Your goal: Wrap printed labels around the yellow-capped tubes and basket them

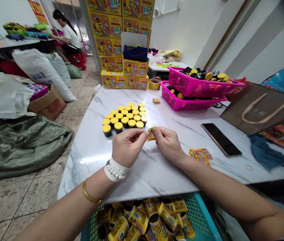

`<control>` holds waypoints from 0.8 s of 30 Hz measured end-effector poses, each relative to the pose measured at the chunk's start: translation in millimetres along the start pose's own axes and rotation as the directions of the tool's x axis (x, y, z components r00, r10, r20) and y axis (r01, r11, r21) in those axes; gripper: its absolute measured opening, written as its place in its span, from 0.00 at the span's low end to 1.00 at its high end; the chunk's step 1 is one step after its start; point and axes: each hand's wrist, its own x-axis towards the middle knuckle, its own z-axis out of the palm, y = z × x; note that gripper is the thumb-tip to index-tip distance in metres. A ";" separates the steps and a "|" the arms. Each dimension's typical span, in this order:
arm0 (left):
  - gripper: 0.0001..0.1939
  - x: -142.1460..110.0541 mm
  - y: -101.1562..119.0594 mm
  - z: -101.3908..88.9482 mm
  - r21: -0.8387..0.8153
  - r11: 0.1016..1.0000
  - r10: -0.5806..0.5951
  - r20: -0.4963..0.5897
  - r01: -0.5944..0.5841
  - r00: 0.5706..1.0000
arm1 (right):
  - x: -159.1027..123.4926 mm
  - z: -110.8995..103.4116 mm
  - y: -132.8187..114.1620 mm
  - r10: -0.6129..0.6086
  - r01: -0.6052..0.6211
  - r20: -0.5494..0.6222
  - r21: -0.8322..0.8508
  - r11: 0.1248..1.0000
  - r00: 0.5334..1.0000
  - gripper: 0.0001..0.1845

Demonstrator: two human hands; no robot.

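Above the marble-patterned table (91,177), my left hand (129,147) and my right hand (168,142) meet, both closed in a pinch on one small printed yellow-orange sticker (151,135). My fingertips cover part of it. Just beyond them stands a group of small black cups with yellow lids (124,121), all upright. A small pile of similar printed stickers (200,155) lies to the right of my right forearm. Below the table edge, a teal basket (204,214) holds many yellow printed cups (139,217), lying in a jumble with dark open mouths.
Two stacked pink baskets (194,87) hold black and yellow pieces at the back right. A phone (221,139) and a brown paper bag (262,108) are on the right. Yellow cartons (109,47) and a tape roll (154,83) stand behind. Sacks (43,73) and a seated person (68,38) are left.
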 end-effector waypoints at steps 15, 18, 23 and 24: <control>0.07 0.4 -1.2 -0.2 0.183 0.968 0.164 0.061 -0.172 0.985 | -3.0 0.0 -8.0 -0.067 0.068 0.028 -0.024 0.997 0.997 0.26; 0.07 2.1 -3.9 0.0 0.107 0.992 0.069 -0.005 -0.068 0.998 | -4.7 0.3 -7.5 -0.103 0.104 0.024 -0.033 0.994 0.994 0.25; 0.06 2.9 -1.6 -0.9 0.029 1.000 -0.010 -0.095 0.013 0.995 | -2.9 -2.1 -6.6 -0.055 0.052 -0.061 -0.054 0.997 0.997 0.27; 0.05 2.7 -0.3 -1.0 0.042 0.999 0.001 -0.072 0.002 0.997 | -2.7 -2.1 -6.9 -0.062 0.059 -0.054 -0.051 0.997 0.997 0.27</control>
